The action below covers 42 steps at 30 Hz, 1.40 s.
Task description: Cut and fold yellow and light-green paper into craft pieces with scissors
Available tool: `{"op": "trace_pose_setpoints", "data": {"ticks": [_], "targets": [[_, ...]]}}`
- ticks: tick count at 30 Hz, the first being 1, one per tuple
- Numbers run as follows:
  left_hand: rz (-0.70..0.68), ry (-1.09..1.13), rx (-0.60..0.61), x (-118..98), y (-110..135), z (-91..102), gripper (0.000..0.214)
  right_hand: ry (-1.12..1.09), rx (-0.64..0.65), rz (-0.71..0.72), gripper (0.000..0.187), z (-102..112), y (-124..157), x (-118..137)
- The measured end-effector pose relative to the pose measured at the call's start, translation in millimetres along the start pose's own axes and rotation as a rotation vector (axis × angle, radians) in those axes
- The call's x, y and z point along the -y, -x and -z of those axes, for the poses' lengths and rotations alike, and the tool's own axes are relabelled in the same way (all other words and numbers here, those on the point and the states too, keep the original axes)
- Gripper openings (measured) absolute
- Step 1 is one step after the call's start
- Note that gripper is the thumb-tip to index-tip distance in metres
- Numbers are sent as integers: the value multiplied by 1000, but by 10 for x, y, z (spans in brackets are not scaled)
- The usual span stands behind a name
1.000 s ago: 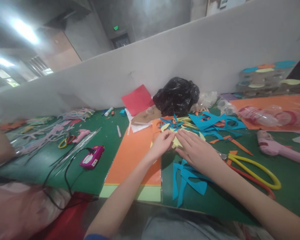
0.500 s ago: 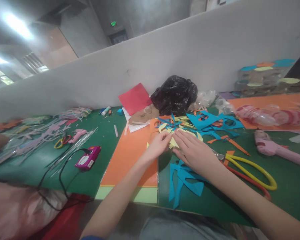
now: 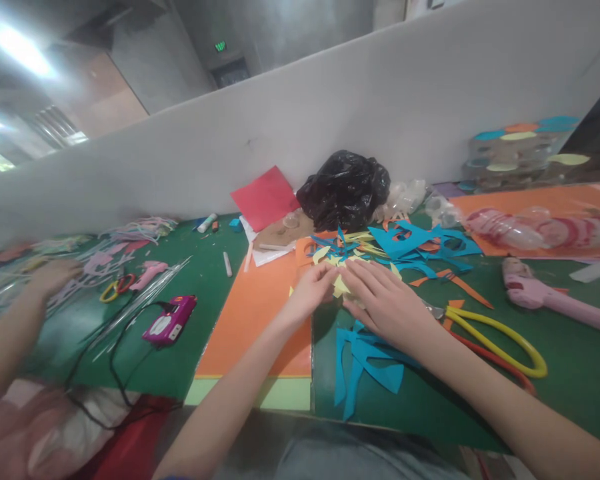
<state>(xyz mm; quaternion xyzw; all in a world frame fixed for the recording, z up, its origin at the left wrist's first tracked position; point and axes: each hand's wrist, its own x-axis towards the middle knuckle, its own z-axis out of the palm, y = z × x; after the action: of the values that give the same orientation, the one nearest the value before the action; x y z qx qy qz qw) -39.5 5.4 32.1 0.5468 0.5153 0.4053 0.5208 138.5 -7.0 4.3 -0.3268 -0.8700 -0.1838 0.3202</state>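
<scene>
My left hand (image 3: pixel 307 293) is curled, its fingertips pinching the edge of a small pale yellow paper piece (image 3: pixel 340 287) on the green table (image 3: pixel 205 280). My right hand (image 3: pixel 387 303) lies flat beside it, fingers stretched out and pressing on the same yellow piece from the right. Both hands meet at the far edge of an orange sheet (image 3: pixel 253 313). Blue paper offcuts (image 3: pixel 370 360) lie under my right wrist.
Yellow-handled scissors (image 3: pixel 500 340) and a pink glue gun (image 3: pixel 545 297) lie to the right. Blue scraps (image 3: pixel 415 240), a black bag (image 3: pixel 345 190) and a red sheet (image 3: pixel 265 197) sit behind. A magenta glue gun (image 3: pixel 170 320) with its cable and another person's hand (image 3: pixel 55 273) are at left.
Another person's hand and forearm have reached in at the left over the pink strips. My own hands have stayed on the yellow piece, barely shifting.
</scene>
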Motion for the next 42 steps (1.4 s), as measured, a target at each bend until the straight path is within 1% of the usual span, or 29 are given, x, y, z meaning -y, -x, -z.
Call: {"op": "trace_pose_setpoints", "data": {"ticks": [3, 6, 9, 11, 14, 16, 17, 19, 20, 23, 25, 27, 29, 31, 33, 34, 39, 42], "targets": [[-25, 17, -38, -23, -15, 12, 39, -67, -120, -30, 46, 123, -31, -36], [-25, 3, -73, -28, -44, 33, 35, -134, -246, -24, 48, 249, -50, -89], [-68, -118, -118, -23, -43, 54, 29, -185, -331, -103, 45, 313, -57, -133], [-140, -275, -204, -35, -10, 67, 27, -229, -359, -186, 40, 317, -59, -143], [-243, -513, -362, -81, 69, 88, 27, -300, -348, -280, 33, 301, -64, -133], [-310, -600, -417, -108, 116, 97, 29, -327, -332, -314, 29, 295, -68, -121], [-353, -631, -423, -115, 135, 97, 30, -334, -326, -326, 28, 296, -71, -117], [-474, -699, -392, -117, 163, 82, 31, -341, -321, -342, 27, 304, -76, -114], [-548, -742, -350, -114, 175, 64, 32, -346, -321, -348, 26, 309, -79, -115], [-787, -885, -157, -96, 211, -23, 32, -372, -322, -367, 26, 316, -81, -126], [-904, -967, -31, -78, 234, -95, 31, -398, -309, -382, 25, 309, -75, -136], [-1001, -1046, 14, -55, 250, -161, 29, -425, -288, -402, 26, 295, -64, -142], [-1134, -1105, -31, -29, 254, -207, 27, -469, -267, -420, 26, 281, -55, -142], [-1290, -1127, -127, -13, 248, -228, 25, -525, -254, -437, 27, 273, -51, -136], [-1394, -1124, -193, -15, 243, -229, 25, -571, -253, -446, 27, 270, -53, -128], [-1418, -1123, -206, -23, 243, -224, 25, -582, -249, -448, 27, 270, -55, -126], [-1443, -1111, -188, -72, 262, -195, 16, -596, -211, -435, 27, 271, -65, -120], [-1452, -1072, -179, -55, 254, -184, 12, -601, -200, -434, 27, 267, -66, -117]]}}
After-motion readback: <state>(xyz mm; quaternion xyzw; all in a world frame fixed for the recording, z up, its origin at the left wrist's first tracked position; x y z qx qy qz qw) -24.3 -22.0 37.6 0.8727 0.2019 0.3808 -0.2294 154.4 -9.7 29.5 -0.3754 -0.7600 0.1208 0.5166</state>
